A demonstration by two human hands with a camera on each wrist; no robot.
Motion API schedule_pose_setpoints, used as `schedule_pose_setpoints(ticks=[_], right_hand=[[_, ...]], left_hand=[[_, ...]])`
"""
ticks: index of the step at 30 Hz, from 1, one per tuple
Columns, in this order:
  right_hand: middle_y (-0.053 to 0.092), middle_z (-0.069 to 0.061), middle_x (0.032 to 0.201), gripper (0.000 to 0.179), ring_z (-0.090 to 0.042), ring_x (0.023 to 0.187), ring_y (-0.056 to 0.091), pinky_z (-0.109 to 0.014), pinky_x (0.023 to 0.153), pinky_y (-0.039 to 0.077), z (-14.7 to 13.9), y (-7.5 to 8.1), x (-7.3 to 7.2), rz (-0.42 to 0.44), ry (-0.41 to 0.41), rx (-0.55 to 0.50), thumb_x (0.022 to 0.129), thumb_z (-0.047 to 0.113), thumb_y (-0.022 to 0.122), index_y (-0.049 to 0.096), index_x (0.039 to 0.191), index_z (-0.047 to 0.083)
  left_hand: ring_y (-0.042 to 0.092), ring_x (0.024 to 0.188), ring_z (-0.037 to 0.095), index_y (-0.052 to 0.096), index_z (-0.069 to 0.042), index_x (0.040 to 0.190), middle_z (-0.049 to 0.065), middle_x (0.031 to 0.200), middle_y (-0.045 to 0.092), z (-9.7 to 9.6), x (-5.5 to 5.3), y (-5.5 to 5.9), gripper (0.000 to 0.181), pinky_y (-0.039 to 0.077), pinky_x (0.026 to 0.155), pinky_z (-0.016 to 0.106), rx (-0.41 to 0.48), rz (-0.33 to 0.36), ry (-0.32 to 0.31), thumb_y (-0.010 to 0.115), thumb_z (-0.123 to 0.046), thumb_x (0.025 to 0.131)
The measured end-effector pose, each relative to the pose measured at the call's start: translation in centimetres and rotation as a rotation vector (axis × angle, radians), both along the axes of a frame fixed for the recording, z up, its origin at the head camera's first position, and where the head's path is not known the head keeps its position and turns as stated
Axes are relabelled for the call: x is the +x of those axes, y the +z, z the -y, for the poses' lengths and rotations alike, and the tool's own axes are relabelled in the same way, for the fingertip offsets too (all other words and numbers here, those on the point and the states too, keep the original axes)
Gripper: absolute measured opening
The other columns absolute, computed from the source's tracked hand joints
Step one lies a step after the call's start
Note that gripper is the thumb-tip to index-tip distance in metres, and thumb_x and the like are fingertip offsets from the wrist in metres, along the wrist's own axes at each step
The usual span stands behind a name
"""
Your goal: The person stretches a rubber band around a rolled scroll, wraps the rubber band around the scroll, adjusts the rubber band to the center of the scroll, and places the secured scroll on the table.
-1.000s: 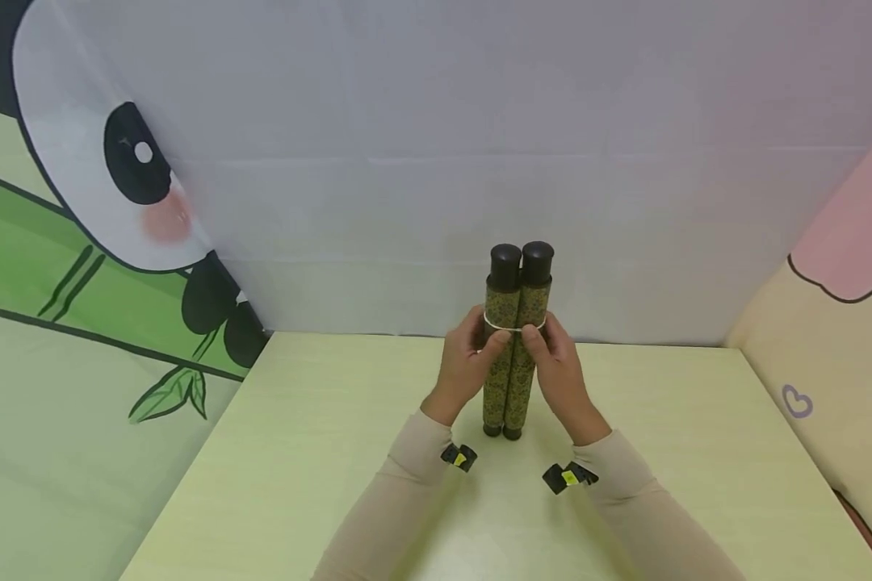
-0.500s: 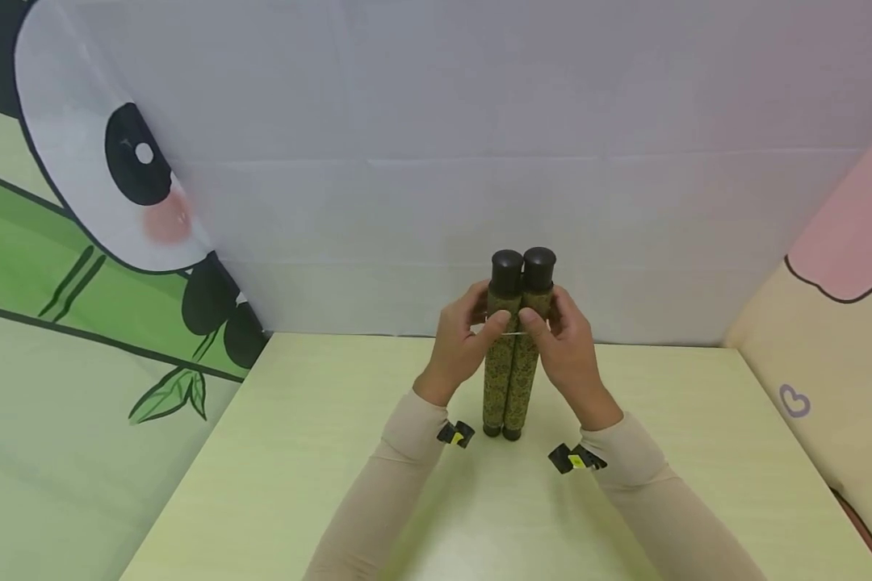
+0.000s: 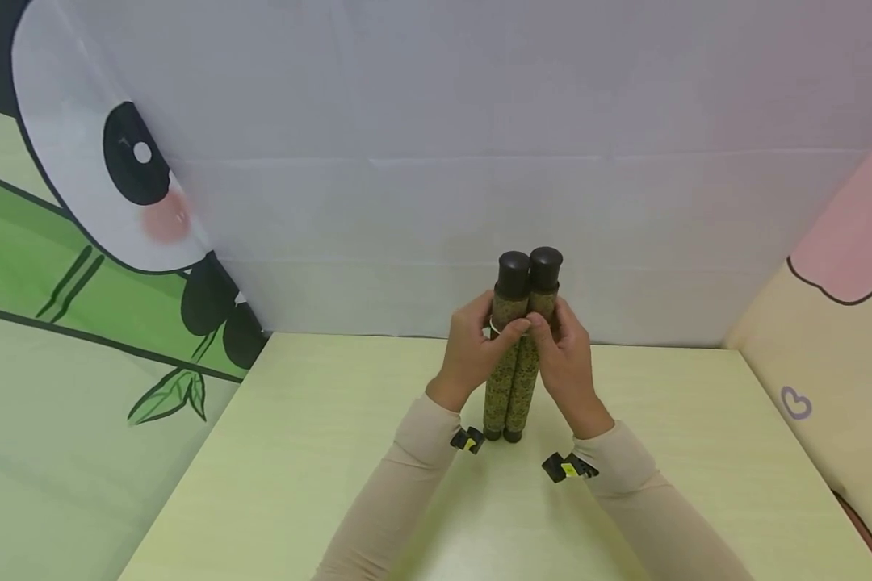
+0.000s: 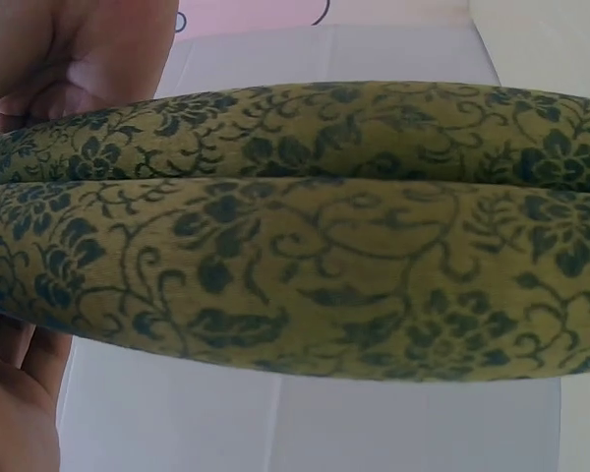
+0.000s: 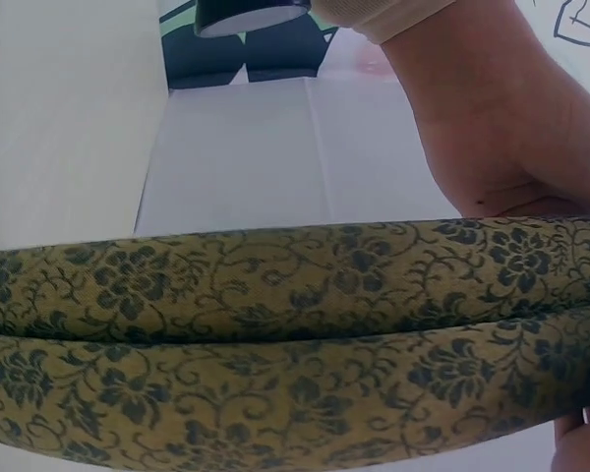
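Note:
Two rolled scrolls [image 3: 500,394] stand upright side by side on the table, leaning a little right at the top. Each has a dark knob at its upper end and olive cloth with dark floral print. A thin white band [image 3: 495,328] circles them below the knobs, its front mostly covered by the thumbs. My left hand [image 3: 474,347] grips the pair from the left; my right hand [image 3: 568,355] grips from the right. Both thumbs meet at the front; the other fingers are largely hidden behind. The patterned scroll cloth [image 4: 324,285] fills much of both wrist views.
The pale yellow table [image 3: 320,436] extends around the scrolls. Behind it rises a grey-white backdrop [image 3: 378,210]. Cartoon-printed panels [image 3: 80,452] flank the left, and a cream and pink panel [image 3: 792,339] flanks the right. A small black wrist device [image 3: 570,467] sits at each cuff.
The hands spread outward and up, then came back in, thumbs now together over the front of the band. The scrolls' tops have shifted slightly right while their bases stay put.

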State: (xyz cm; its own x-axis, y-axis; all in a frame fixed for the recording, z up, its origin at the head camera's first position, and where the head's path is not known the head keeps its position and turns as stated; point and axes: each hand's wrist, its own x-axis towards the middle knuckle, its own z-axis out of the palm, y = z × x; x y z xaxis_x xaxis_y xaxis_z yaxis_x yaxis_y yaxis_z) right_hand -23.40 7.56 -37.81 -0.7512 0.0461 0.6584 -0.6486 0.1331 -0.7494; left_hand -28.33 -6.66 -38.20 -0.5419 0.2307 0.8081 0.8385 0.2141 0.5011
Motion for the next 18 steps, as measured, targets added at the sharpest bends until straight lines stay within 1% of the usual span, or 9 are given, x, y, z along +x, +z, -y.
schedule_pose_setpoints(ticks=[3,6,8,10,12,13,14,16,18], right_hand=[[0.050,0.000,0.088,0.063,-0.012,0.066,0.042,-0.022,0.061,0.038,0.1,-0.4,0.2,0.030,-0.019,0.007,0.104,0.042,0.052,0.052,0.136,-0.012],[0.050,0.001,0.087,0.044,-0.012,0.065,0.042,-0.023,0.060,0.037,-0.3,-2.2,-0.7,0.054,-0.035,0.015,0.107,0.026,0.054,0.054,0.137,-0.006],[0.048,0.000,0.084,0.037,-0.011,0.065,0.042,-0.024,0.060,0.037,-0.6,-2.6,-0.6,0.055,-0.030,0.005,0.107,0.018,0.056,0.056,0.136,-0.004],[0.049,0.000,0.082,0.032,-0.012,0.066,0.043,-0.025,0.060,0.038,-0.9,-2.8,-0.5,0.047,-0.026,-0.015,0.106,0.013,0.057,0.058,0.134,-0.002],[0.050,0.000,0.083,0.032,-0.012,0.067,0.045,-0.025,0.061,0.038,-1.0,-3.0,-0.4,0.039,-0.007,-0.039,0.105,0.010,0.057,0.059,0.134,-0.001],[0.053,0.000,0.088,0.032,-0.012,0.070,0.047,-0.025,0.062,0.040,-1.1,-3.0,-0.4,0.036,0.009,-0.049,0.104,0.009,0.057,0.058,0.135,-0.001],[0.056,0.001,0.093,0.033,-0.012,0.075,0.052,-0.023,0.066,0.043,-1.1,-3.0,-0.4,0.034,0.023,-0.052,0.104,0.008,0.057,0.058,0.136,-0.001],[0.060,0.001,0.107,0.036,-0.012,0.091,0.058,-0.022,0.079,0.048,-1.0,-3.1,-0.5,0.037,0.057,-0.051,0.104,0.006,0.056,0.055,0.139,-0.001],[0.059,-0.001,0.122,0.038,-0.015,0.110,0.059,-0.025,0.096,0.047,-0.8,-3.2,-0.6,0.042,0.087,-0.046,0.104,0.005,0.055,0.053,0.141,-0.002]], left_hand=[[0.049,0.060,0.010,0.066,-0.002,0.107,0.003,0.079,0.060,0.1,0.1,-0.5,0.075,0.042,0.049,0.026,-0.011,0.017,0.016,0.044,-0.072,0.096],[0.045,0.058,0.008,0.066,-0.003,0.109,0.001,0.078,0.058,0.2,0.3,-1.2,0.076,0.040,0.049,0.025,-0.022,0.043,0.012,0.041,-0.074,0.096],[0.045,0.058,0.008,0.065,-0.004,0.112,0.000,0.078,0.057,0.2,0.4,-1.4,0.076,0.040,0.049,0.024,-0.032,0.061,-0.006,0.040,-0.073,0.097],[0.047,0.059,0.008,0.064,-0.004,0.116,0.001,0.079,0.057,0.1,0.4,-1.6,0.075,0.041,0.050,0.025,-0.042,0.078,-0.037,0.039,-0.073,0.097],[0.050,0.061,0.007,0.064,-0.004,0.120,0.001,0.082,0.060,0.2,0.5,-1.7,0.076,0.044,0.052,0.024,-0.056,0.096,-0.057,0.039,-0.072,0.098],[0.053,0.062,0.007,0.064,-0.004,0.121,0.002,0.083,0.061,0.2,0.5,-1.8,0.076,0.045,0.053,0.024,-0.061,0.104,-0.060,0.039,-0.072,0.098],[0.055,0.063,0.007,0.064,-0.004,0.122,0.002,0.084,0.062,0.3,0.5,-1.9,0.077,0.046,0.054,0.024,-0.064,0.112,-0.063,0.038,-0.072,0.098],[0.060,0.066,0.006,0.064,-0.003,0.125,0.004,0.088,0.066,0.7,0.6,-2.2,0.078,0.049,0.055,0.025,-0.062,0.126,-0.061,0.039,-0.072,0.098],[0.063,0.069,0.007,0.063,-0.003,0.128,0.005,0.092,0.068,1.0,0.6,-2.4,0.078,0.051,0.056,0.028,-0.058,0.134,-0.063,0.039,-0.072,0.098]])
